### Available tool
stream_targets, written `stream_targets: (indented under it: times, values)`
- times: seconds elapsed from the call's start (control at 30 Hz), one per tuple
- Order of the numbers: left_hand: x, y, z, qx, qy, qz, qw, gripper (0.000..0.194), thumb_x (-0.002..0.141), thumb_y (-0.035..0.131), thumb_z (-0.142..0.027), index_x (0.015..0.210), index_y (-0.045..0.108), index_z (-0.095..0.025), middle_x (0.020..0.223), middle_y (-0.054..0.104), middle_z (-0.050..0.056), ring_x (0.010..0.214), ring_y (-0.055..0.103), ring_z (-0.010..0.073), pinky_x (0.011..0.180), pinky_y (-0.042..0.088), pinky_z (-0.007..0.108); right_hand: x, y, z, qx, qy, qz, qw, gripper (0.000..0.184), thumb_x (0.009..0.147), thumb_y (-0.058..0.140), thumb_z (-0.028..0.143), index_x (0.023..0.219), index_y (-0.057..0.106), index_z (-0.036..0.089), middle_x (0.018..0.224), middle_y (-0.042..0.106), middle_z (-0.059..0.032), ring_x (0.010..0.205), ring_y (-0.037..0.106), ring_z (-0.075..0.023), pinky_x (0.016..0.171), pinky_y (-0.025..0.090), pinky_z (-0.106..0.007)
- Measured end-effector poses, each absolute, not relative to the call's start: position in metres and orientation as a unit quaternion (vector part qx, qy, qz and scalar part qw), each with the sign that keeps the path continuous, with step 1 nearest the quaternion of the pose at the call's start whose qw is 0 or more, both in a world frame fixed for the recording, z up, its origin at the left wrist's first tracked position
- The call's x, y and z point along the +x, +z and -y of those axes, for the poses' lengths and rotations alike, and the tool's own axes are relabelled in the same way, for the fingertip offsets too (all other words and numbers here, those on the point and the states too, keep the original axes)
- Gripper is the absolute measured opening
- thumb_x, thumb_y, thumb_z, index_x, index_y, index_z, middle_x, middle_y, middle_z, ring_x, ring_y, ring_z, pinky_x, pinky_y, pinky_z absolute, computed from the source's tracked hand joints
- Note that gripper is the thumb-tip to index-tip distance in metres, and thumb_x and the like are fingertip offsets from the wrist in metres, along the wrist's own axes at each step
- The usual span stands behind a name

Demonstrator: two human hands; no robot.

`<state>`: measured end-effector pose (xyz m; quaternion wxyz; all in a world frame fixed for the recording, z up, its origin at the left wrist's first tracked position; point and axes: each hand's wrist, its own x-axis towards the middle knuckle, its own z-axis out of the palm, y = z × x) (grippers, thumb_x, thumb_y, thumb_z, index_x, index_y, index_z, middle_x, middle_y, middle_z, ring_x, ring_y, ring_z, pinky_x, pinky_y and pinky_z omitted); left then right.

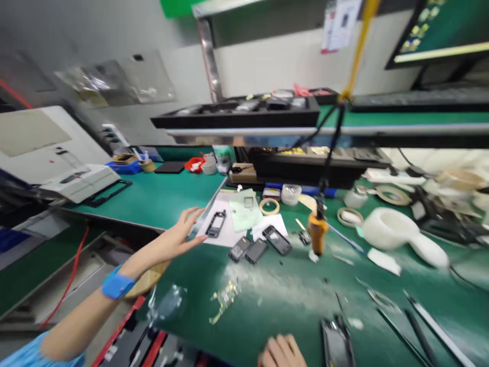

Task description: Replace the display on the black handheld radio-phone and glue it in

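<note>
My left hand [173, 239] reaches over the bench with its fingers spread and nothing in them. Its fingertips are nearest to a black phone frame [216, 224] lying on white paper. At the lower edge of the view, my right hand [282, 351] rests with curled fingers; whatever may be inside them is hidden. To its right lies a dark phone housing [337, 344], cut off by the frame. A bare circuit board [225, 299] sits on the green surface between my hands. Two black phone batteries or backs [248, 250] and another black housing [277, 239] lie farther back.
An orange-handled electric screwdriver [318, 232] hangs from above over the bench. Tweezers [439, 326] and thin tools lie at the right, near a white tape dispenser [389, 229]. A shelf carries a black tray [237, 118]. Clear plastic [168, 302] lies near the left edge.
</note>
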<state>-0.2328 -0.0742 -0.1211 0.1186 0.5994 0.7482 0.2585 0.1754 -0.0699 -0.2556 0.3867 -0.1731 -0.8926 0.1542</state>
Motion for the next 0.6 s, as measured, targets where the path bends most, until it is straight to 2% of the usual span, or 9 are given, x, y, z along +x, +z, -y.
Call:
stream_targets:
  times: [0.07,0.1,0.17,0.23,0.33,0.43,0.53,0.6]
  values:
    - [-0.181,-0.11,0.102,0.633,0.241,-0.725,0.127,0.09,0.097,0.065,-0.082,0.17,0.049,-0.031,0.179,0.038,0.014,0.161,0.051,0.0452,0.132,0.05,0.057,0.192,-0.247,0.086,-0.153,0.164,0.892,0.392,0.024,0.117,0.057,0.028,0.096,0.064,0.018,0.088,0.065,-0.0003,0.083,0.062,-0.015,0.083,0.056,-0.031]
    - [-0.154,-0.105,0.113,0.652,0.235,-0.711,0.121,0.084,0.101,0.065,-0.077,0.171,0.048,-0.033,0.18,0.037,0.012,0.162,0.05,0.0447,0.134,0.047,0.058,0.201,-0.243,0.092,-0.128,0.177,0.897,0.384,0.025,0.118,0.051,0.026,0.096,0.063,0.02,0.086,0.065,0.0004,0.079,0.059,-0.0145,0.081,0.052,-0.031]
    - [-0.097,-0.1,0.133,0.718,0.2,-0.664,0.052,0.067,0.112,0.059,-0.058,0.172,0.045,-0.032,0.176,0.044,0.014,0.157,0.057,0.0415,0.126,0.056,0.058,0.218,-0.236,0.101,-0.087,0.204,0.894,0.389,0.021,0.117,0.051,0.028,0.101,0.063,0.021,0.088,0.068,0.0008,0.077,0.058,-0.0134,0.082,0.05,-0.032]
    - [-0.04,-0.105,0.147,0.741,0.223,-0.633,0.008,0.058,0.116,0.057,-0.048,0.17,0.045,-0.031,0.168,0.054,0.015,0.151,0.063,0.0363,0.121,0.06,0.052,0.237,-0.23,0.109,-0.069,0.226,0.881,0.409,0.023,0.119,0.049,0.031,0.102,0.061,0.021,0.086,0.068,0.0013,0.077,0.059,-0.0126,0.079,0.048,-0.031]
    - [0.039,-0.133,0.16,0.724,0.303,-0.619,0.029,0.044,0.117,0.059,-0.038,0.16,0.054,-0.029,0.152,0.067,0.012,0.142,0.07,0.0286,0.117,0.061,0.042,0.272,-0.223,0.118,-0.083,0.241,0.859,0.444,0.023,0.118,0.048,0.026,0.098,0.058,0.021,0.081,0.067,0.0018,0.072,0.057,-0.0119,0.073,0.046,-0.031]
    - [0.101,-0.176,0.161,0.695,0.374,-0.614,0.025,0.029,0.117,0.056,-0.031,0.145,0.063,-0.025,0.137,0.076,0.011,0.128,0.076,0.0229,0.108,0.065,0.035,0.313,-0.22,0.117,-0.137,0.233,0.844,0.463,0.028,0.116,0.051,0.018,0.088,0.052,0.022,0.071,0.058,0.0025,0.063,0.049,-0.0124,0.062,0.036,-0.033]
    - [0.144,-0.214,0.158,0.674,0.408,-0.616,0.003,0.022,0.116,0.056,-0.026,0.137,0.065,-0.024,0.125,0.081,0.008,0.118,0.078,0.022,0.102,0.065,0.036,0.352,-0.22,0.103,-0.208,0.215,0.835,0.462,0.039,0.114,0.054,0.012,0.077,0.045,0.022,0.062,0.045,0.0052,0.054,0.04,-0.0101,0.054,0.029,-0.031]
    - [0.167,-0.229,0.156,0.666,0.418,-0.617,-0.002,0.02,0.114,0.059,-0.024,0.133,0.066,-0.025,0.124,0.084,0.006,0.117,0.078,0.0234,0.103,0.063,0.04,0.371,-0.221,0.091,-0.265,0.207,0.826,0.452,0.04,0.115,0.055,0.013,0.076,0.048,0.02,0.063,0.045,0.0064,0.053,0.043,-0.0076,0.053,0.033,-0.025]
